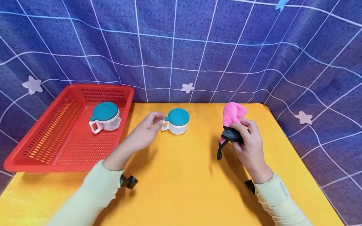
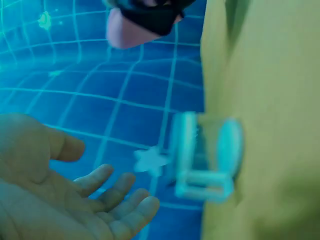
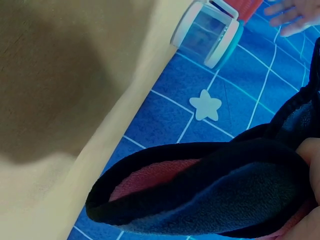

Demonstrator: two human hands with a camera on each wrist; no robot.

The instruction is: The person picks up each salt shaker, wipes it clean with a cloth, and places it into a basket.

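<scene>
R hand (image 1: 250, 147) pinched pink/grey cloth (image 1: 232, 114), long axis slanted, loop (image 1: 219, 153) lowest. L hand (image 1: 145, 132) spread nr upright teal-lidded jar (image 1: 178, 128), handle (image 1: 166, 128) ptg L.

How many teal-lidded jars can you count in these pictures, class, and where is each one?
2: one jar in the red basket, another jar on the yellow table, near the left hand.

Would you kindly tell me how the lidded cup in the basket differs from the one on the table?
The basket cup sits in the red basket; the table cup stands on the yellow table. In the head view, the basket cup's handle points lower left, the table cup's roughly left. The left hand is beside the table cup, not the basket cup. Both have teal lids on.
</scene>
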